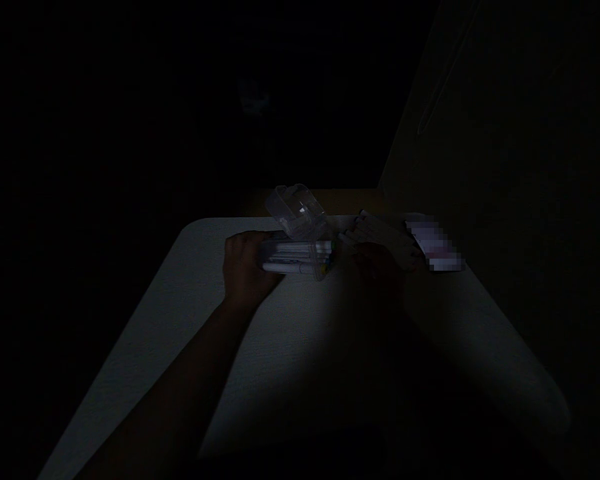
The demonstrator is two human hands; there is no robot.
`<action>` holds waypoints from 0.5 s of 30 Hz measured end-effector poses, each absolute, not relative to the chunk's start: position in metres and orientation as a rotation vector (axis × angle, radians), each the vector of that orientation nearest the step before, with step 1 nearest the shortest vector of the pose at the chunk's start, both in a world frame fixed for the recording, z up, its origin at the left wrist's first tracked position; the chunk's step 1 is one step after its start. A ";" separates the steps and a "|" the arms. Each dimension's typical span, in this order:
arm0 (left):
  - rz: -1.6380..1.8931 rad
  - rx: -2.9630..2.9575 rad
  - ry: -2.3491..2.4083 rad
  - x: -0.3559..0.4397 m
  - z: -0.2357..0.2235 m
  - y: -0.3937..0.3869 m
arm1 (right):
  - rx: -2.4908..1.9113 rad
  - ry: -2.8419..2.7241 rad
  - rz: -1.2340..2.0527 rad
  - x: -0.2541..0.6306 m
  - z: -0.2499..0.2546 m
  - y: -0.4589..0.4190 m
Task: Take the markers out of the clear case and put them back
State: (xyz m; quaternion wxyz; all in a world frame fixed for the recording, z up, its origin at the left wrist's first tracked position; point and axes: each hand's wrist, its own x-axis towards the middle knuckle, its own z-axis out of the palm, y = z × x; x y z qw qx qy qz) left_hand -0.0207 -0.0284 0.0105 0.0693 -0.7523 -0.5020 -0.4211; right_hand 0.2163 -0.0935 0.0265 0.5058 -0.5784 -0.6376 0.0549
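A pale counter (145, 347) fills the lower view; its far edge runs just behind the work, and a pixelated pink-and-white item (434, 245) lies at its right side. Open counter spreads toward the near left. The left hand (245, 263) has a closed grip around a clear plastic case (320, 267) of white markers (297, 257), its lid (296, 212) tipped up. The dim right hand (380, 243) sits just beside the case, fingers spread; I cannot tell whether it holds anything.
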 end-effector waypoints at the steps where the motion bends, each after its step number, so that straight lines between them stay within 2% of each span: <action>1: -1.257 -2.249 -1.497 -0.021 0.011 -0.029 | -1.414 -1.561 0.117 0.217 0.027 -0.093; 9: -1.248 -2.174 -1.396 -0.026 0.009 -0.030 | -1.997 -1.945 -0.277 0.241 0.030 -0.088; 15: -1.256 -2.244 -1.488 -0.027 0.010 -0.030 | -2.220 -1.989 -0.189 0.238 0.035 -0.090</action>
